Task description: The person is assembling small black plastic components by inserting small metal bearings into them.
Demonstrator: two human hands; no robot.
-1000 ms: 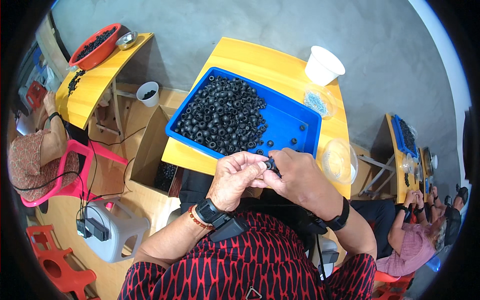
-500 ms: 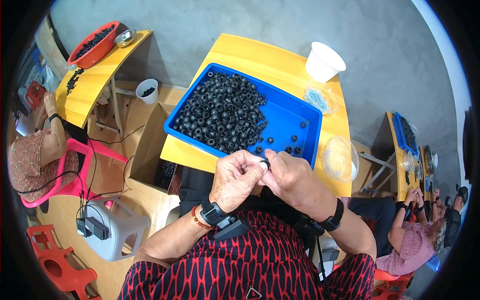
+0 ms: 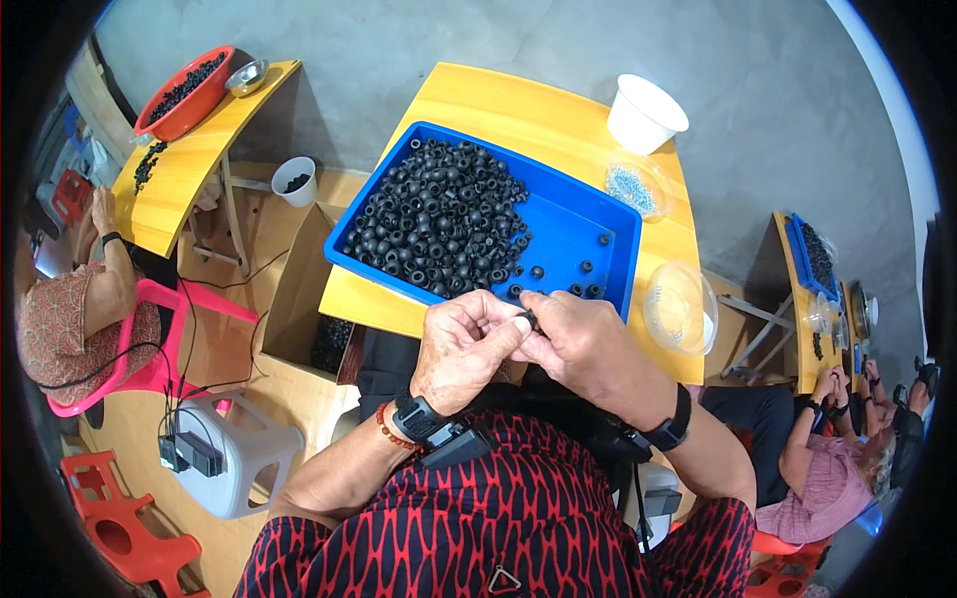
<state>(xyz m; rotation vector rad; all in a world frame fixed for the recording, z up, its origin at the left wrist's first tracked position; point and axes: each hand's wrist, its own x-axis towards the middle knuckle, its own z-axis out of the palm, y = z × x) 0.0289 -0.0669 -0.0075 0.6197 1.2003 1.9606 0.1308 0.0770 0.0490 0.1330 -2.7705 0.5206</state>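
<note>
Head view shows your two hands meeting just at the near edge of the yellow surface [image 3: 518, 110], in front of your red-and-black patterned shirt. Your left hand [image 3: 467, 344] is curled, its fingers closed together around a small black ring part [image 3: 528, 320] that peeks out between the two hands; your right hand [image 3: 581, 344] is closed on the same part from the right, fingertips pinched against it and touching the left hand's fingers. How much of the part each hand covers you cannot tell, since most of it is hidden. Just beyond the hands sits the blue tray [image 3: 568, 229], with a heap of black ring parts [image 3: 439, 219] filling its left half and a few loose ones along its near right side. To the right of the tray, near you, rests a clear plastic bowl [image 3: 680, 307]; farther off stand a clear tub of small pale pieces [image 3: 636, 186] and a white cup [image 3: 645, 114]. An open cardboard box [image 3: 299, 299] stands on the floor to the left.
</note>
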